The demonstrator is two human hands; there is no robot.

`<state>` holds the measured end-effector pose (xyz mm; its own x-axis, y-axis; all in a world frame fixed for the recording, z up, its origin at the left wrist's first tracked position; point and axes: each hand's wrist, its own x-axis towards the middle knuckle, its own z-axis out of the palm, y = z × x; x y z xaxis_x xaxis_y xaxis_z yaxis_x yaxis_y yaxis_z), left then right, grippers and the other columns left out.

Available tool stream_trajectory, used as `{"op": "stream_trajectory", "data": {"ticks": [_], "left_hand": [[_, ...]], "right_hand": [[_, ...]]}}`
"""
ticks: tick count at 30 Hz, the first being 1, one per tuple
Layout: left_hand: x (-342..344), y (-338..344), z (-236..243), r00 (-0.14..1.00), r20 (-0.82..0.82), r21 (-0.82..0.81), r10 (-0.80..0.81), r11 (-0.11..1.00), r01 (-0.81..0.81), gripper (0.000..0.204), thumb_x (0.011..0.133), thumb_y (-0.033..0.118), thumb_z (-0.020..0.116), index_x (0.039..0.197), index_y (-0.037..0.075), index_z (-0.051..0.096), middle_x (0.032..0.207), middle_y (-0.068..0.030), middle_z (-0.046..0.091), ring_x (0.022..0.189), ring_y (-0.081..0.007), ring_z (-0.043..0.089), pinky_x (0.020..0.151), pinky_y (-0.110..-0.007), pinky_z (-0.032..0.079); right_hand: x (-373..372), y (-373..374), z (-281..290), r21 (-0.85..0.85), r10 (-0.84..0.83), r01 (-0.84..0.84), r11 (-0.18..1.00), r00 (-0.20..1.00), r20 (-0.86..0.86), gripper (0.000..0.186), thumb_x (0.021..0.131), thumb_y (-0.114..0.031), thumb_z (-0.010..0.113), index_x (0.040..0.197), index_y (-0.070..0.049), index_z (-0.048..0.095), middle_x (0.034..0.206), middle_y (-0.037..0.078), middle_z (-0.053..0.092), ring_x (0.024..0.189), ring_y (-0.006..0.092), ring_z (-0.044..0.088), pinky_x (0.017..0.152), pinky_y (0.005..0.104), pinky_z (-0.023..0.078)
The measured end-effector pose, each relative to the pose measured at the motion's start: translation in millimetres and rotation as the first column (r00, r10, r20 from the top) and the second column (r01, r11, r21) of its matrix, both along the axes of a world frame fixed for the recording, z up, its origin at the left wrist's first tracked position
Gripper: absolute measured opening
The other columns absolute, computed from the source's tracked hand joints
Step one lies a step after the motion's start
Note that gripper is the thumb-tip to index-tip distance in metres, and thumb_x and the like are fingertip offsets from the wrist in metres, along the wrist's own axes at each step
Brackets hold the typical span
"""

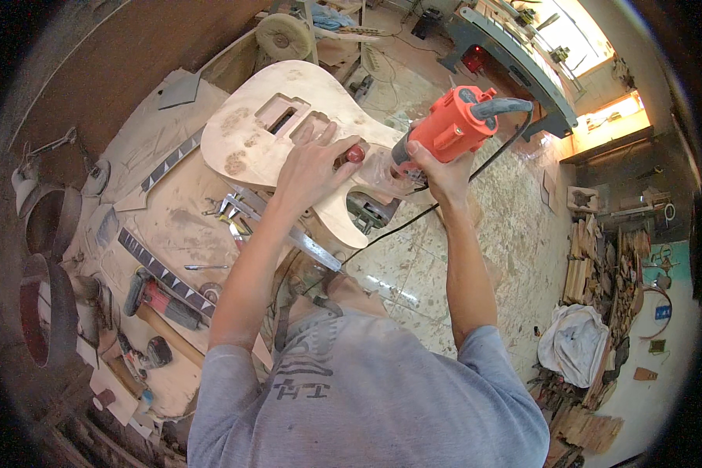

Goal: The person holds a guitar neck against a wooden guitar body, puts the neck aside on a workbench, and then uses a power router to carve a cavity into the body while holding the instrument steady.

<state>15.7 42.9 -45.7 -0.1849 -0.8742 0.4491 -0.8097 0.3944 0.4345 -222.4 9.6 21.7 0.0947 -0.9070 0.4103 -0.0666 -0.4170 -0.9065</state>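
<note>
A pale wooden electric guitar body (246, 101) with routed pockets lies at the edge of the bench. My right hand (443, 168) is wrapped around an orange-red trim router (454, 125), which tilts over the neck end of the body. Its clear base plate (379, 167) rests on the wood there. My left hand (313, 164) lies across the body beside the pockets, thumb and forefinger around a red knob (355, 154) next to the clear plate. Whether the knob joins the plate is hidden by my fingers. The router's black cord (402, 227) runs under my right wrist.
A dusty workbench (187, 242) at left holds inlaid fretboards (164, 269), a steel rule (312, 248), a red power tool (168, 303) and a drill (144, 355). A grey machine table (515, 74) stands far right. Wood offcuts (589, 265) are stacked at right.
</note>
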Motion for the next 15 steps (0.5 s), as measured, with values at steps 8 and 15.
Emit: {"op": "stream_trajectory", "data": {"ticks": [8,15], "left_hand": [[-9,2,-2,0.999,-0.028,0.078,-0.014,0.997,0.016,0.053,0.093,0.041,0.075,0.143,0.027,0.068,0.149,-0.0274,0.061,0.139,-0.057,0.052,0.124,-0.059,0.035],[-14,2,-5,0.999,-0.01,0.025,-0.046,0.999,0.046,0.051,0.094,0.041,0.075,0.141,0.022,0.07,0.14,-0.0254,0.067,0.139,-0.0387,0.06,0.126,-0.062,0.028]], "right_hand": [[-11,5,-1,0.013,0.042,-0.042,0.999,0.999,0.032,0.073,0.078,-0.009,0.092,0.143,-0.004,0.058,0.122,0.004,0.07,0.107,0.0155,0.069,0.095,0.0359,0.059],[-19,6,0,0.007,0.045,-0.045,0.999,0.998,0.033,0.075,0.077,-0.008,0.092,0.143,-0.003,0.058,0.122,0.004,0.07,0.108,0.0159,0.07,0.095,0.036,0.059]]}}
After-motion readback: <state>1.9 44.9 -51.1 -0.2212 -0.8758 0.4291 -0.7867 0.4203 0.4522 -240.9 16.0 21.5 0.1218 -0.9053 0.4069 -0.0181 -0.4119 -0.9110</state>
